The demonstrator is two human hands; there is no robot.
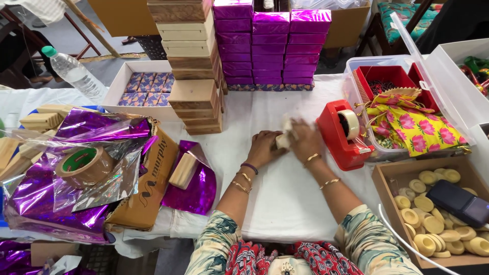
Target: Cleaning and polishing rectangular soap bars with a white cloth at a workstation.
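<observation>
A small pale block (283,138), partly wrapped in white, is held at the middle of the table (285,198), which is covered by a white cloth. The left hand (264,148) is closed on its left end and the right hand (306,141) is pressed over its right side; both grips are clamped on the block, fingers curled. Bangles are seen on both wrists.

Just right of the right hand a red tape dispenser (340,135) is set, with its roll upright. Beyond it a clear plastic bin (356,69) is noted, lid open, holding a red tray and yellow floral cloth (415,127). At near right a cardboard tray (387,175) of pale yellow rings is recorded, with a dark flat device lying on them.

Behind the hands, stacks of purple foil-wrapped boxes (272,46) and a stack of bare wooden blocks (193,66) are standing. A white box of patterned squares (147,87) lies left of these.

At left, crumpled purple foil sheets (76,173), a roll of brown tape (84,165) and a water bottle (71,71) are observed. One wooden block (183,170) rests on a foil sheet.

Past the far table edge, grey floor and dark chair legs are visible.
</observation>
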